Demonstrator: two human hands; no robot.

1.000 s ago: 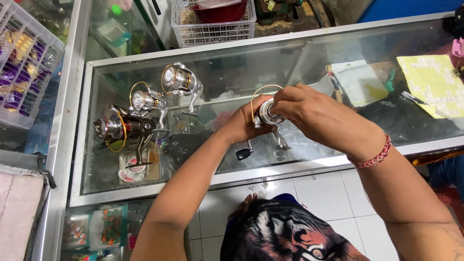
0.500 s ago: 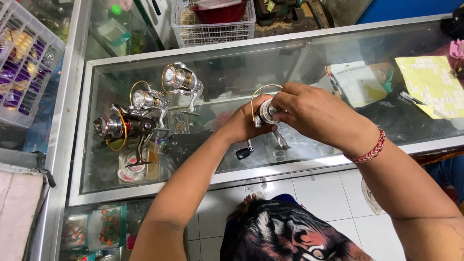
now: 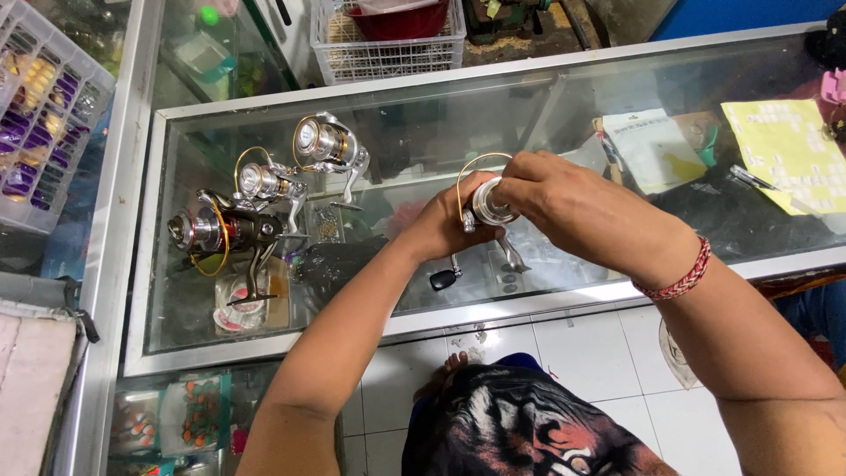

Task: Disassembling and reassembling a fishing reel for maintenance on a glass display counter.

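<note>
I hold a silver fishing reel [image 3: 487,204] above the middle of the glass-topped bench [image 3: 423,132], nearer its front edge than its back. My left hand [image 3: 441,225] wraps the reel's body from the left, fingers closed around it, with the crank handle and its dark knob [image 3: 442,279] hanging down below my palm. My right hand [image 3: 564,207] comes in from the right, its fingers closed on the front of the spool; the thin gold wire arm of the reel arcs up over my knuckles. A red braided bracelet [image 3: 677,275] sits on my right wrist. Toward the left end of the bench three more reels stand close together: a dark one with a gold rim [image 3: 220,234] nearest the left edge, a silver one [image 3: 264,182] just behind it, and another silver one [image 3: 328,143] further back. They are well apart from my hands. At the right end of the bench lies a yellow sheet of paper [image 3: 780,150], with a white sheet [image 3: 652,150] beside it. Beyond the back edge stands a white wire basket [image 3: 388,53] with a red bowl in it.
</note>
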